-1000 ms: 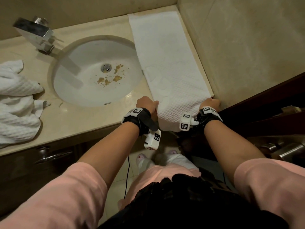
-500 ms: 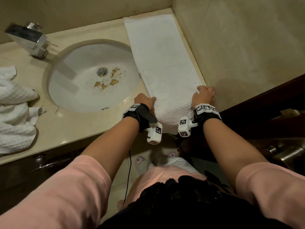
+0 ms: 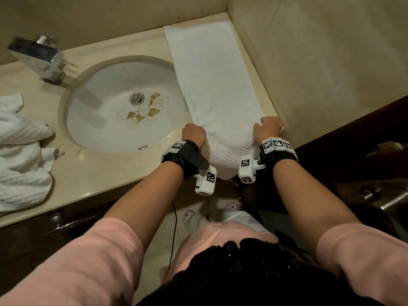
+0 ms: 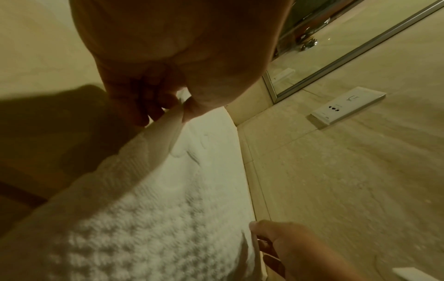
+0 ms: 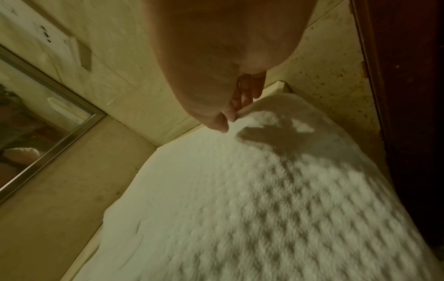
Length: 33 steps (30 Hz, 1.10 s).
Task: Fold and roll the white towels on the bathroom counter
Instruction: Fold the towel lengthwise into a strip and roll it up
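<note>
A long white towel (image 3: 217,85), already folded into a narrow strip, lies along the right side of the counter (image 3: 106,171), running from the upper middle of the head view down past the counter's near edge, where its end hangs over. The sink (image 3: 123,104) sits just left of it, with a faucet (image 3: 37,58) in the upper left. The left hand (image 3: 193,134) pinches the strip's left edge; in the left wrist view the thumb and curled fingers (image 4: 153,106) clamp a raised fold of cloth. The right hand (image 3: 268,128) holds the right edge against the wall side; in the right wrist view its fingertips (image 5: 230,114) pinch a lifted lip of towel. Both hands are closed on the towel, level with each other, with the waffle-textured near end bulging up between the wrists.

The step in hand looks like the start of the roll: the near end appears turned over and gathered. The next move likely calls for both hands to tuck that end under evenly and push it toward the upper part of the frame, keeping the 2 edges square so the roll does not cone.

A 2nd, crumpled towel (image 3: 22,151) waits at the left edge of the frame.
</note>
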Motion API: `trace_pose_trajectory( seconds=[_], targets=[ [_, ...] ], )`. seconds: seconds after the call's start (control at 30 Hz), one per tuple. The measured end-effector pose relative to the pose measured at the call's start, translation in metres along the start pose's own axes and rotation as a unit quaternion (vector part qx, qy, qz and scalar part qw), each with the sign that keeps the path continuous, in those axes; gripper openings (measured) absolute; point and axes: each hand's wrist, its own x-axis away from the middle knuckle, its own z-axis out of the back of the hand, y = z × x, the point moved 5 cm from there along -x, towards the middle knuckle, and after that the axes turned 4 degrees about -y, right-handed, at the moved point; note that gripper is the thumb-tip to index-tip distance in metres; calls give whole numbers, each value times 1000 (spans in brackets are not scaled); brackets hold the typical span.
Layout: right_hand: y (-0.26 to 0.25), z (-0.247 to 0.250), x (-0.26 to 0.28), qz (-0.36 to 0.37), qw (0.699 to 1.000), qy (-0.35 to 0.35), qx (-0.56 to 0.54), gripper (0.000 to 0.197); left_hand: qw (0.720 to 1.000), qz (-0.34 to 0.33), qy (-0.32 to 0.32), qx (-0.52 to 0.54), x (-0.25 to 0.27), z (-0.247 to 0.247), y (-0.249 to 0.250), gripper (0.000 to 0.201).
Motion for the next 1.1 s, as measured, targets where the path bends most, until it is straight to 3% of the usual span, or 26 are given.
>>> trace_pose_trajectory(
  seconds=[0.2, 0.33, 0.47, 0.57, 0.67, 0.73, 0.8, 0.83, 0.9, 1.1],
  targets=[
    [15, -8, 13, -19, 998, 8, -57, 36, 999, 19, 2, 28, 2, 1, -15, 40],
    [38, -15, 27, -94, 986, 49, -126, 30, 1000, 22, -15, -2, 1, 0, -19, 43],
    [56, -34, 34, -156, 967, -8, -199, 32, 995, -13, -50, -82, 6, 0, -22, 37],
    [63, -51, 29, -157, 955, -52, -246, 39, 992, -31, -71, -104, 11, 2, -29, 33],
    [65, -55, 25, -161, 946, -47, -276, 44, 993, -23, -95, -69, 13, 2, -39, 29],
    [63, -52, 23, -154, 939, -34, -306, 40, 994, -10, -112, -14, 13, 1, -47, 22],
    [60, -47, 23, -140, 936, -26, -322, 23, 992, -5, -122, 41, 16, -2, -52, 20],
    [59, -45, 22, -136, 935, -19, -327, 13, 991, -6, -120, 64, 17, -3, -54, 20],
    [59, -41, 23, -132, 931, -4, -342, 23, 991, -3, -109, 82, 21, -4, -55, 21],
    [50, -20, 19, -96, 941, 6, -325, 24, 993, -8, -93, 66, 26, -5, -55, 28]
  ],
)
